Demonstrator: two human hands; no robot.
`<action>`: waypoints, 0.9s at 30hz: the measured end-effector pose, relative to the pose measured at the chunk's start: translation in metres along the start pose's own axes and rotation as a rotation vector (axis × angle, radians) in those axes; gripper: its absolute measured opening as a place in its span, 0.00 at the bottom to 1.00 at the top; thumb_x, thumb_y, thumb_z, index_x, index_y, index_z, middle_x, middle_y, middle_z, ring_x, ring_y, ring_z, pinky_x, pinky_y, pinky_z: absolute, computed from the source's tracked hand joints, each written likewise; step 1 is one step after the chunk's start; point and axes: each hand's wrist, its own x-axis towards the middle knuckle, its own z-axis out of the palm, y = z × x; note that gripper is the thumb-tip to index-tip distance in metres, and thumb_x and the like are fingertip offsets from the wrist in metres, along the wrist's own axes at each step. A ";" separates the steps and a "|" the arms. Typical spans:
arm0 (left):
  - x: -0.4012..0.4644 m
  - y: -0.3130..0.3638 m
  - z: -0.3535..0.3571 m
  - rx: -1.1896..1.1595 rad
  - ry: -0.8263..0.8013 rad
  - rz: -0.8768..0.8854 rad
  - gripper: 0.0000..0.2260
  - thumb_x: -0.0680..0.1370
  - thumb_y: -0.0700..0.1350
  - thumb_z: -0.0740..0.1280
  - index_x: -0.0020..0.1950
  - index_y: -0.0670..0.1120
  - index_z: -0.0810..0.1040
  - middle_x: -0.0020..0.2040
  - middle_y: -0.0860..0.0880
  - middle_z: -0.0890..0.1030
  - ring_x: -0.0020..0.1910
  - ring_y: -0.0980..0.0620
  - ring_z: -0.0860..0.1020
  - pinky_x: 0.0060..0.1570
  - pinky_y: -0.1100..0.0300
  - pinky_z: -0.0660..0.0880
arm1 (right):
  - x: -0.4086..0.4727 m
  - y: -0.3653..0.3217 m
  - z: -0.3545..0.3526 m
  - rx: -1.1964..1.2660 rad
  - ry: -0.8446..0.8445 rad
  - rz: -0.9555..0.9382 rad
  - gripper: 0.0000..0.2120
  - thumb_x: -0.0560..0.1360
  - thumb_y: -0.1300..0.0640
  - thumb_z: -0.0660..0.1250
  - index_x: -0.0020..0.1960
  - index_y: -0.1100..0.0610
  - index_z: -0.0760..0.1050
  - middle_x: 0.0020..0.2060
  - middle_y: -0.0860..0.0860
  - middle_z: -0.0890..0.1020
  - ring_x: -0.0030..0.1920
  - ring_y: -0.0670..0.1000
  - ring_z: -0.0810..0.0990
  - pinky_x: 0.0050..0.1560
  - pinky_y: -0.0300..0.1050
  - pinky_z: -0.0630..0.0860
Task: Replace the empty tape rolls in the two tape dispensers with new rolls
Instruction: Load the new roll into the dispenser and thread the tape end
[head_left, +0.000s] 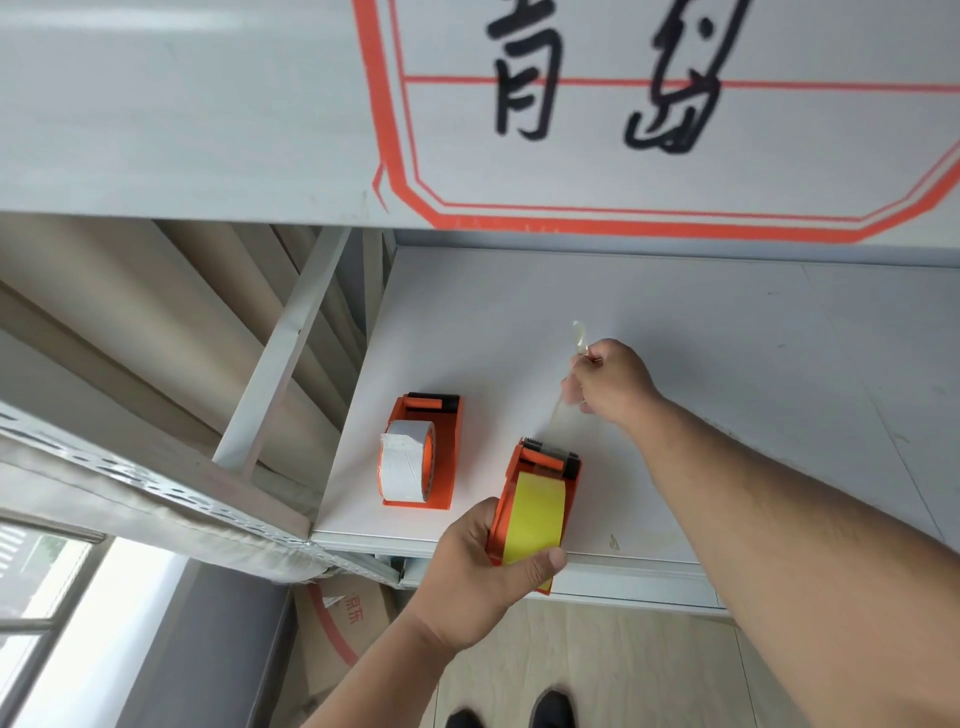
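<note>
Two orange tape dispensers stand on a white shelf (727, 415). The left dispenser (441, 457) holds a white tape roll (402, 467) and nobody touches it. At the shelf's front edge, the right dispenser (558, 483) carries a yellow tape roll (535, 514). My left hand (483, 577) grips this dispenser from the near side, thumb pressed on the yellow roll. My right hand (613, 382) pinches a clear strip of tape (571, 364) drawn up and away from that dispenser's cutter end.
An upper shelf board (208, 104) with an orange-framed label and black writing hangs overhead. Metal shelf posts (280, 353) and a perforated rail (156, 488) lie to the left. A cardboard box (337, 639), wooden floor and shoes show below.
</note>
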 end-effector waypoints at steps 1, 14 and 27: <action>-0.001 -0.001 0.000 0.010 -0.014 0.001 0.10 0.74 0.37 0.79 0.49 0.39 0.79 0.35 0.54 0.82 0.34 0.58 0.80 0.38 0.66 0.78 | 0.001 0.000 -0.001 0.032 0.010 0.028 0.09 0.84 0.56 0.60 0.51 0.58 0.76 0.41 0.57 0.89 0.50 0.65 0.88 0.53 0.60 0.85; -0.009 -0.005 -0.006 0.036 -0.050 -0.031 0.14 0.76 0.56 0.75 0.53 0.47 0.84 0.46 0.48 0.85 0.46 0.51 0.80 0.55 0.56 0.78 | -0.014 0.011 -0.001 0.226 -0.001 0.230 0.16 0.81 0.45 0.66 0.55 0.59 0.78 0.45 0.56 0.85 0.40 0.53 0.87 0.48 0.52 0.86; -0.009 -0.007 -0.004 -0.063 -0.011 -0.015 0.21 0.76 0.61 0.72 0.47 0.42 0.82 0.42 0.49 0.81 0.44 0.53 0.78 0.52 0.56 0.75 | -0.017 0.003 0.013 0.195 -0.007 0.161 0.11 0.85 0.55 0.63 0.52 0.59 0.80 0.42 0.54 0.88 0.40 0.52 0.86 0.41 0.45 0.81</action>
